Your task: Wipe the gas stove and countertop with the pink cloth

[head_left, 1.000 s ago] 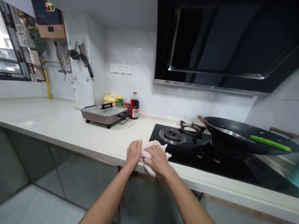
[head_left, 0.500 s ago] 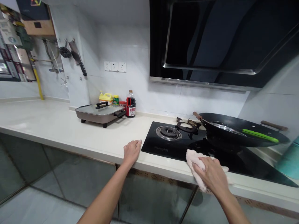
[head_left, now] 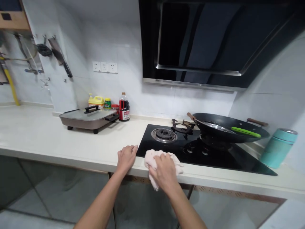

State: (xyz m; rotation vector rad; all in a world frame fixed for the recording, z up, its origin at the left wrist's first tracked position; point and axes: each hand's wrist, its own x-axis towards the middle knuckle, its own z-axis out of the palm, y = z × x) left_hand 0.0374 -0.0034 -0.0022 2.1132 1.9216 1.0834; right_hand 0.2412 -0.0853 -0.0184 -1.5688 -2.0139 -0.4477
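A pale pink cloth [head_left: 152,156] lies bunched under my right hand [head_left: 165,168], pressed on the front edge of the black gas stove [head_left: 166,154] and the counter strip before it. Part of the cloth hangs over the counter's edge. My left hand [head_left: 126,158] rests on the white counter [head_left: 100,146] just left of the stove's corner, its fingers curled in with nothing seen in them. On the stove's right side sits a large wok [head_left: 226,132] with a bright green-handled utensil [head_left: 246,131] in it. A loose pan support [head_left: 182,127] stands behind the left burner [head_left: 164,135].
Left on the counter stands an electric pan with a glass lid [head_left: 88,119]. Behind it are a soy sauce bottle [head_left: 124,108] and a yellow jug [head_left: 96,101]. A teal tumbler [head_left: 277,149] stands right of the stove. The range hood [head_left: 190,41] overhangs it.
My right hand has slid the cloth left along the stove's front edge, close to my left hand. The left hand stays by the stove's corner. The view has turned to the right.
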